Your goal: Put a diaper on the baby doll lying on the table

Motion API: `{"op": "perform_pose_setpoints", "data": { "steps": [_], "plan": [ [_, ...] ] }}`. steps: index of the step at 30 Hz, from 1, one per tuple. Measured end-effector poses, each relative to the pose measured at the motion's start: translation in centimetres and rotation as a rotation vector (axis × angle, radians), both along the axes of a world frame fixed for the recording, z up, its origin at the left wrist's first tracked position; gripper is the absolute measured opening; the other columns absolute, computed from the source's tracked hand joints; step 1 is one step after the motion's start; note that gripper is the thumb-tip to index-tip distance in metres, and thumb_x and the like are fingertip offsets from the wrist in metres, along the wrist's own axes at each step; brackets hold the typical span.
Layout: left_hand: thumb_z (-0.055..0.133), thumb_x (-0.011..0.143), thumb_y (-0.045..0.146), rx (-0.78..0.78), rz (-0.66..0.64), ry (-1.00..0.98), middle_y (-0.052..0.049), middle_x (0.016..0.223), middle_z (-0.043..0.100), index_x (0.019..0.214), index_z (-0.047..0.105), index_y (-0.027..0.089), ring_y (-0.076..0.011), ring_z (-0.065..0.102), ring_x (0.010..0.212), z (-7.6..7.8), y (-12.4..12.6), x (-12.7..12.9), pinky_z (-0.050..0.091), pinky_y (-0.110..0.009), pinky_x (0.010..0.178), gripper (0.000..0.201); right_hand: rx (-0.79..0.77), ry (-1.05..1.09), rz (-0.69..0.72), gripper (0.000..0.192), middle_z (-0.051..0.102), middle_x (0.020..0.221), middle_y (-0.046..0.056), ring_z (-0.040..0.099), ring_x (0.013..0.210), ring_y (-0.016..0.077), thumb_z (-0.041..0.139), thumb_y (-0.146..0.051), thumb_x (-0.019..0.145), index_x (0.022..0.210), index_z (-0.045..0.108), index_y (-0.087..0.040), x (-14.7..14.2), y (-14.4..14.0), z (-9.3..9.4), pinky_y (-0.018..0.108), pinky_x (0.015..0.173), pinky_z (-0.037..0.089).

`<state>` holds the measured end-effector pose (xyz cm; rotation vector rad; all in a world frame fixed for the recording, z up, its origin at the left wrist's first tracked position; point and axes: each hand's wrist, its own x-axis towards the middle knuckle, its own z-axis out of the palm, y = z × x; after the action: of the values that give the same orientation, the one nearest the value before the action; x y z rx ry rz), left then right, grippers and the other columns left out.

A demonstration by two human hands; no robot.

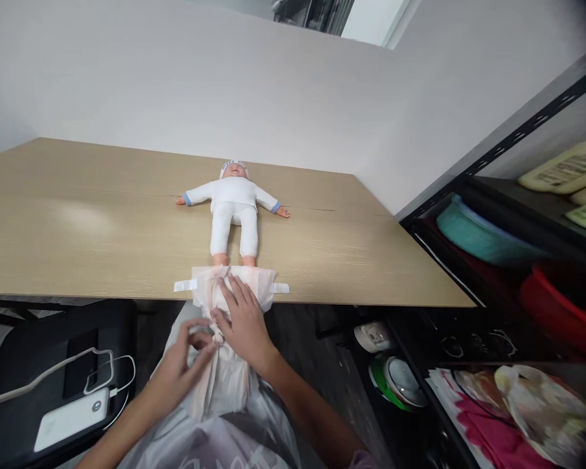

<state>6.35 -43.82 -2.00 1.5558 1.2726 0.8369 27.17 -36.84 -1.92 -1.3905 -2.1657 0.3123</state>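
An unfolded diaper [202,286] stretches from the table's front edge down over my lap, its white tabs spread to both sides and its middle bunched narrow. My left hand [188,358] is curled, with thumb and fingertips pinching the bunched middle. Flat on the diaper's upper part rests my right hand [247,329], fingers stretched out and thumb near the gathered spot. Just beyond the diaper a baby doll [234,202] in white clothes and cap lies on its back, arms out, its feet close to the diaper's top edge.
The wooden table [102,228] runs along the wall. On the left, a black chair [14,365] holds a white power bank [73,417] with cables. At right, a black shelf carries a teal basin [483,231], a red basin [561,306] and plastic bags [542,404].
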Motion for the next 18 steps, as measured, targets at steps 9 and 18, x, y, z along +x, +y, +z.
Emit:
{"op": "perform_pose_setpoints", "data": {
  "steps": [9,18],
  "plan": [
    [0.059,0.105,0.023,0.753,-0.055,0.751,-0.027,0.164,0.063,0.156,0.06,0.013,-0.0423,0.06,0.149,7.4,21.3,-3.0,0.046,-0.059,0.124,0.053,0.024,-0.034,0.0,0.068,0.036,0.19,0.014,0.033,0.177,0.0326,0.057,-0.04,0.119,0.182,0.04,-0.022,-0.3,0.3,-1.2,0.059,0.144,0.032],
    [0.073,0.064,0.003,0.88,-0.964,0.88,-0.006,0.194,0.03,0.17,0.057,0.034,-0.0404,0.024,0.179,7.8,30.6,4.3,0.022,-0.056,0.141,0.111,-0.015,-0.013,0.005,0.065,0.044,0.186,0.012,0.037,0.175,0.0313,0.06,-0.037,0.117,0.179,0.046,-0.023,0.3,0.4,-0.7,0.057,0.143,0.036]
  ]
}}
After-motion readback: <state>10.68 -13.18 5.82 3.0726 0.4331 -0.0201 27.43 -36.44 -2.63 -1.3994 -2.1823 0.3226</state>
